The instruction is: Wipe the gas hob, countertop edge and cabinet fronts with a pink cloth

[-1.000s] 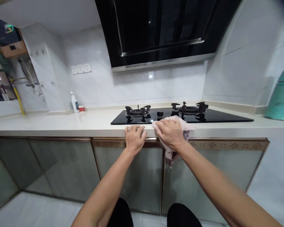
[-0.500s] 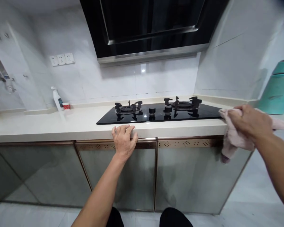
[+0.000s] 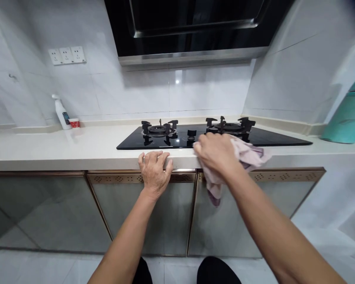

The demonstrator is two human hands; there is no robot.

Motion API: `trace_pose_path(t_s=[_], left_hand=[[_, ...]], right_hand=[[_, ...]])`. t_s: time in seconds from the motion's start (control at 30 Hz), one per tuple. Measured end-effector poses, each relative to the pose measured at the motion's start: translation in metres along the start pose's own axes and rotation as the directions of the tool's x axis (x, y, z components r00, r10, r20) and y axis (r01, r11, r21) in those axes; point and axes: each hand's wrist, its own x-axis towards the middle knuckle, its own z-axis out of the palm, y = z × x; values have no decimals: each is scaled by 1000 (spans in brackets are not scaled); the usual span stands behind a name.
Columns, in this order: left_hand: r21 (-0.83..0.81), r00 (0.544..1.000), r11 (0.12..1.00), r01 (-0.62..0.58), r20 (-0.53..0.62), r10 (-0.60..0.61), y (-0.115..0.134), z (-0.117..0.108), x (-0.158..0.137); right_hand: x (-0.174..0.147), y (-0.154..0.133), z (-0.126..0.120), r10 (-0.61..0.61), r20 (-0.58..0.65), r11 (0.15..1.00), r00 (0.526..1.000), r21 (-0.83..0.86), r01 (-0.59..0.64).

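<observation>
My right hand [image 3: 214, 154] grips a pale pink cloth [image 3: 248, 154], pressing it on the counter's front edge by the middle of the gas hob [image 3: 177, 142]. Part of the cloth hangs down over the cabinet front, and another fold spreads to the right across the hob's edge. My left hand [image 3: 155, 169] rests on the front edge of the white counter [image 3: 62, 148], fingers bent but spread apart, with nothing in it. Behind the hands, the black glass hob carries two burners with pan supports. One knob [image 3: 191, 134] shows; my right hand covers the area of the other.
Overhead hangs a black range hood [image 3: 192, 27]. A white spray bottle [image 3: 61, 113] and a small red cup [image 3: 74, 123] stand at the back left. At the right end is a turquoise container [image 3: 347, 114]. Cabinet doors [image 3: 136, 213] line the front below.
My right hand has slid the cloth leftward along the counter's front edge, from the hob's right end to its middle. My left hand stays on the edge. The view has shifted slightly.
</observation>
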Motion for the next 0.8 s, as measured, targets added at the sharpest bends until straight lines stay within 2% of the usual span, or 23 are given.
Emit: trace_pose_path(t_s=[0.1,0.17,0.23,0.3,0.43,0.57,0.67,0.8], left_hand=[[9,997,1000,-17,72,16,-2,-6,1],[24,995,1000,-11,102,8,-4,-10,2],[26,994,1000,-13,113,10,-5,-12,4],[10,993,999,-31,115,30,-6,-14,5],[-27,989,997,-71,127,73,-8,-18,7],[-47,989,996,-75,121,80,-7,-20,6],[-53,992,996,-72,98,77,-7,-18,5],[-63,995,995,-73,65,77,-7,-14,3]], right_hand=[[12,-54,-5,-190,-24,980,982,51,191],[18,-78,-4,-259,-77,959,963,98,266],[22,-89,-2,-273,-120,947,954,143,289],[21,-86,0,-255,-136,939,957,201,279],[9,-47,2,-189,-112,873,976,436,219],[-8,14,4,-40,12,813,999,582,25],[-18,62,9,105,48,838,993,534,-114],[-25,129,23,291,6,922,957,264,-282]])
